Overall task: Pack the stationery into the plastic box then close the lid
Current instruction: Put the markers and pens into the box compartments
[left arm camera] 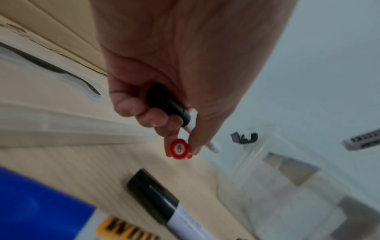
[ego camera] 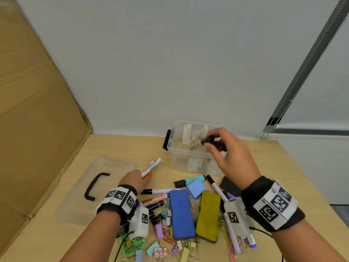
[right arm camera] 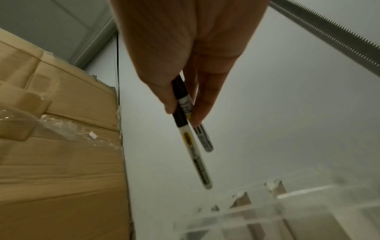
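Right hand: your right hand [ego camera: 229,154] hangs over the open box [ego camera: 190,148], grip pinched on two black-capped pens [right arm camera: 193,133], their far ends tilted down toward the box.
Left hand: your left hand [ego camera: 133,181] sits low at the near left of the box, grip curled round a bundle of markers [ego camera: 152,166], red caps at the near end; the wrist view shows a black-capped one in the same fist.
Box: clear plastic, at the far middle of the surface [ego camera: 105,148], black latch on its left end, cardboard dividers standing inside.
Lid: the lid [ego camera: 94,188] lies flat to the left, well apart from the box, handle up.
Pile: erasers [ego camera: 181,214], sticky notes, binder clips, paper clips and more markers lie loose on the near side, still unpacked.
Handling: pens look light, stiff and smooth, so likely to roll or slip from a loose pinch; hold them mid-barrel and lower them lengthways. Clips are small and best scooped. The thin lid may flex; lift it by the handle.
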`<state>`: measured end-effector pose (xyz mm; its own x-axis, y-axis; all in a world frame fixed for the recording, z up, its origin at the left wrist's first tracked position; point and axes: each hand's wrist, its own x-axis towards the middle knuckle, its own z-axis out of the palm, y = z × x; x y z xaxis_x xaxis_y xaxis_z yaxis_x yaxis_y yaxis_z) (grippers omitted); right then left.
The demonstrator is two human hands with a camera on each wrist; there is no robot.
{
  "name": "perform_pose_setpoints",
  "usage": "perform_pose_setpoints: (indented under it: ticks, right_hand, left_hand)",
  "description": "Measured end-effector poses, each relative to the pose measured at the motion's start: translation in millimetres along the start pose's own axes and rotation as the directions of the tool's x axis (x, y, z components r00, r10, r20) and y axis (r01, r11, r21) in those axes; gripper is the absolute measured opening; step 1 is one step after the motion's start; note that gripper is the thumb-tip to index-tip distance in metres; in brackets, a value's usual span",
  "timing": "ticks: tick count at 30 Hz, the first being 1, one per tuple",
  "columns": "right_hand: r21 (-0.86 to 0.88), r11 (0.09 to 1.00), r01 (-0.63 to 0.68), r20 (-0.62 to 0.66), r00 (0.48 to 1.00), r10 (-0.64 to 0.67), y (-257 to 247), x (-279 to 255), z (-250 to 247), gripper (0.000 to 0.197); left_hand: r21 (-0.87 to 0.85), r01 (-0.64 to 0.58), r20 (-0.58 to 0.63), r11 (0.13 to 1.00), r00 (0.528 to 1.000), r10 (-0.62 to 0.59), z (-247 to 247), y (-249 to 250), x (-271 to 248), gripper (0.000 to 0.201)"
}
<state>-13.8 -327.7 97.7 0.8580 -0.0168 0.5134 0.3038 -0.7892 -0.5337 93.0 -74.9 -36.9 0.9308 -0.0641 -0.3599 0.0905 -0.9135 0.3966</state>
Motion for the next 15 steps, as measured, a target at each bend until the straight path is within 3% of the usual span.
perform_pose_setpoints:
  ticks: [2,4,11,15]
  right_hand:
    - [-0.009,1.000,-0.026,-0.117,0.993,0.025,10,12,-4,0.015]
    - [-0.066,0.995,-0.074,-0.112,0.992,0.066,25,26,5,0.013]
    - [-0.329,0.932,-0.154,0.167,0.961,0.218,56,66,63,0.016]
    - [-0.379,0.901,-0.209,0.349,0.870,0.348,59,71,75,0.022]
  left_hand:
    - [-0.079,-0.025,-0.038,0.997,0.999,0.022,-6,-7,-10,0.039]
    - [-0.119,-0.053,-0.058,0.992,0.997,0.047,-10,-9,-21,0.037]
    - [-0.176,-0.107,-0.073,0.979,0.993,0.095,-12,-9,-45,0.028]
    - [-0.187,-0.121,-0.091,0.975,0.990,0.106,-15,-8,-55,0.033]
